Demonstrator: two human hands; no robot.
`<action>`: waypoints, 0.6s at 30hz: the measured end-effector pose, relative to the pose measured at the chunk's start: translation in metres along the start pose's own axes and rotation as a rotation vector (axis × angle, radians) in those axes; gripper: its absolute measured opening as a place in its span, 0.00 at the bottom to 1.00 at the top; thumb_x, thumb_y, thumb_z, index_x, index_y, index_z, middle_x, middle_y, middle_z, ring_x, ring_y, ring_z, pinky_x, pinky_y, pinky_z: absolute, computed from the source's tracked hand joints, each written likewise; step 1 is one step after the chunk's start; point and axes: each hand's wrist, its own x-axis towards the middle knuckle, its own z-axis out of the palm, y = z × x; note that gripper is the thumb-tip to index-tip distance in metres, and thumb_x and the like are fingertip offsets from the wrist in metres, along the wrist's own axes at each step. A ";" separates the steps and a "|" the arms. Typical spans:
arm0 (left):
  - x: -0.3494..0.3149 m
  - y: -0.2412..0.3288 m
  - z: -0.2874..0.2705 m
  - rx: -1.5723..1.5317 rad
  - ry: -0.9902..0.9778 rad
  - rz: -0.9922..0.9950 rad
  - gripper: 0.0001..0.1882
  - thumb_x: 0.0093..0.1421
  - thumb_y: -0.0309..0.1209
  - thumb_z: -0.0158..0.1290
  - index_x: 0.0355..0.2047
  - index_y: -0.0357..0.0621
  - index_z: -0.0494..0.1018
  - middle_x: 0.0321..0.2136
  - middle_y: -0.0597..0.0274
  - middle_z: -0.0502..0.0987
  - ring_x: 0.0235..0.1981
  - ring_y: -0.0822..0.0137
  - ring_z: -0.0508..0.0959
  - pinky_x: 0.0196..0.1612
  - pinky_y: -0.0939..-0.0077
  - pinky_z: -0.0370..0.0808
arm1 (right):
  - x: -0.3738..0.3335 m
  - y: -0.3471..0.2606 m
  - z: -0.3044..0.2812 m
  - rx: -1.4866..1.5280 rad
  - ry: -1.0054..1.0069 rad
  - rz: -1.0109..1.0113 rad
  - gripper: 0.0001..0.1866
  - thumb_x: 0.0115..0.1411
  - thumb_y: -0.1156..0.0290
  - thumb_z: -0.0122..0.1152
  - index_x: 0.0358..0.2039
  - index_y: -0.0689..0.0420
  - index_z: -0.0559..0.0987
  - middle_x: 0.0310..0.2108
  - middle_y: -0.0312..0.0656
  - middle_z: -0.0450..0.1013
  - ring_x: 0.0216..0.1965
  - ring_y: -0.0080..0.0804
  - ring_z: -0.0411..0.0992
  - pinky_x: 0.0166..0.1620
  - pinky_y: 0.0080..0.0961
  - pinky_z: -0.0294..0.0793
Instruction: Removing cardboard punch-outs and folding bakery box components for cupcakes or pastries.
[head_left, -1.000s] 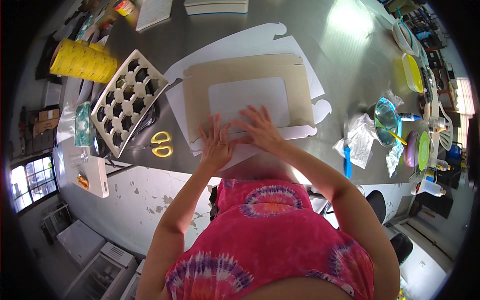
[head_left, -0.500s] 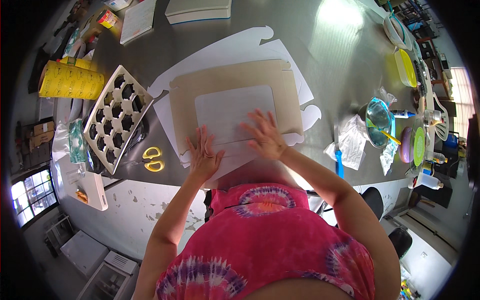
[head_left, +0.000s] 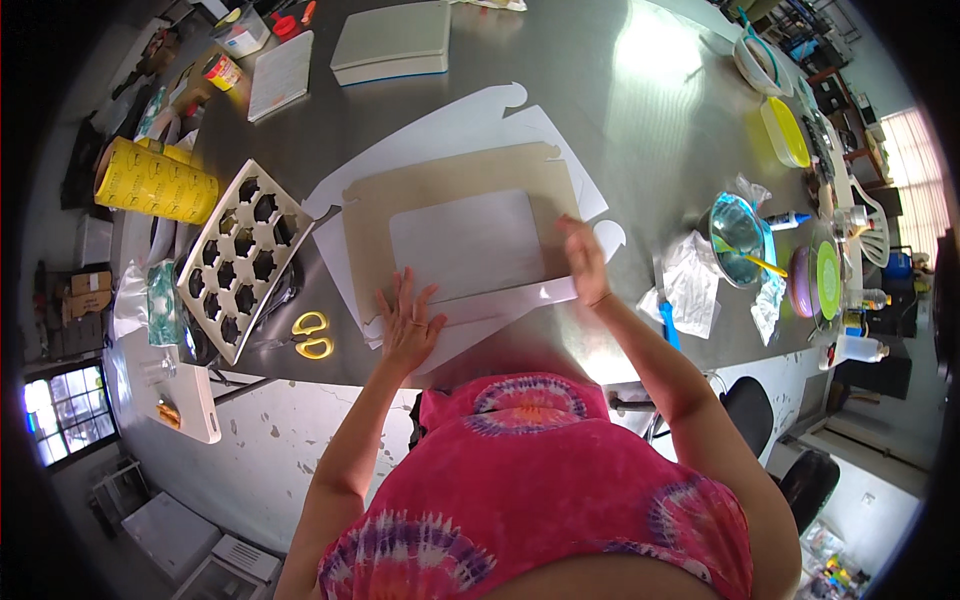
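A flat brown cardboard box blank [head_left: 365, 222] with a rectangular window cut-out [head_left: 465, 240] lies in front of me. Under it are white card sheets [head_left: 440, 120] with hooked tabs at their corners. My left hand [head_left: 408, 325] rests at the near left corner, fingers spread over the near edge. At the near right corner is my right hand [head_left: 586, 265], its fingers stretched out and slightly blurred against the cardboard's right side. Between the hands, the near flap [head_left: 540, 294] shows its pale side and looks partly bent up.
Left on the metal table [head_left: 600, 120] are yellow-handled scissors [head_left: 312, 335], a cream tray with holes [head_left: 243, 255] and a yellow patterned roll [head_left: 160, 182]. A grey scale-like box [head_left: 392, 42] stands behind. To the right sit a bowl [head_left: 735, 238], crumpled white plastic [head_left: 692, 285] and a yellow-lidded container [head_left: 785, 132].
My right hand has moved from over the window to the cardboard's right side. The near flap shows more of its pale face. My left hand stays at the near left corner.
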 end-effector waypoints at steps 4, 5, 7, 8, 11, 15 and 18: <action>-0.005 -0.003 -0.002 0.023 0.035 0.007 0.23 0.57 0.42 0.48 0.53 0.59 0.60 0.62 0.51 0.43 0.64 0.47 0.43 0.58 0.37 0.35 | 0.002 -0.011 -0.056 0.038 0.267 0.233 0.17 0.63 0.62 0.46 0.41 0.63 0.74 0.34 0.40 0.74 0.38 0.25 0.69 0.45 0.20 0.64; -0.003 -0.002 -0.002 0.021 0.035 0.023 0.23 0.57 0.42 0.48 0.53 0.59 0.60 0.62 0.51 0.43 0.64 0.47 0.43 0.58 0.37 0.35 | -0.004 -0.001 -0.072 -0.092 0.222 0.292 0.15 0.61 0.65 0.48 0.40 0.64 0.74 0.34 0.40 0.74 0.37 0.24 0.70 0.43 0.19 0.66; 0.000 -0.001 -0.002 0.041 0.014 0.015 0.21 0.57 0.41 0.48 0.51 0.61 0.62 0.62 0.51 0.44 0.64 0.47 0.43 0.58 0.37 0.35 | -0.022 0.018 -0.090 -0.224 0.189 0.353 0.13 0.60 0.69 0.49 0.40 0.64 0.74 0.34 0.40 0.74 0.35 0.23 0.70 0.41 0.19 0.68; 0.000 -0.001 -0.002 0.041 0.014 0.025 0.21 0.57 0.41 0.48 0.51 0.61 0.62 0.62 0.51 0.44 0.64 0.47 0.43 0.58 0.37 0.35 | -0.037 0.023 -0.091 -0.044 0.102 0.547 0.13 0.59 0.70 0.52 0.42 0.64 0.73 0.32 0.42 0.74 0.32 0.25 0.72 0.37 0.20 0.71; -0.002 -0.003 -0.003 0.044 -0.021 0.016 0.18 0.59 0.44 0.44 0.49 0.59 0.64 0.63 0.53 0.43 0.64 0.49 0.40 0.59 0.39 0.32 | -0.071 0.011 -0.082 0.306 -0.020 0.751 0.19 0.55 0.74 0.56 0.47 0.64 0.68 0.31 0.46 0.74 0.30 0.28 0.73 0.33 0.21 0.74; -0.005 -0.004 -0.002 0.023 -0.012 0.014 0.16 0.59 0.44 0.44 0.46 0.59 0.66 0.62 0.54 0.44 0.64 0.48 0.40 0.59 0.39 0.32 | -0.080 -0.024 -0.048 0.501 0.055 0.720 0.32 0.50 0.80 0.60 0.54 0.65 0.58 0.30 0.49 0.73 0.30 0.30 0.74 0.33 0.22 0.75; -0.003 -0.003 -0.003 0.022 -0.018 0.021 0.15 0.59 0.44 0.44 0.45 0.58 0.67 0.62 0.54 0.44 0.64 0.48 0.39 0.59 0.39 0.32 | -0.074 -0.024 -0.033 0.512 0.147 0.708 0.34 0.50 0.82 0.60 0.56 0.64 0.55 0.31 0.48 0.73 0.29 0.29 0.74 0.32 0.21 0.75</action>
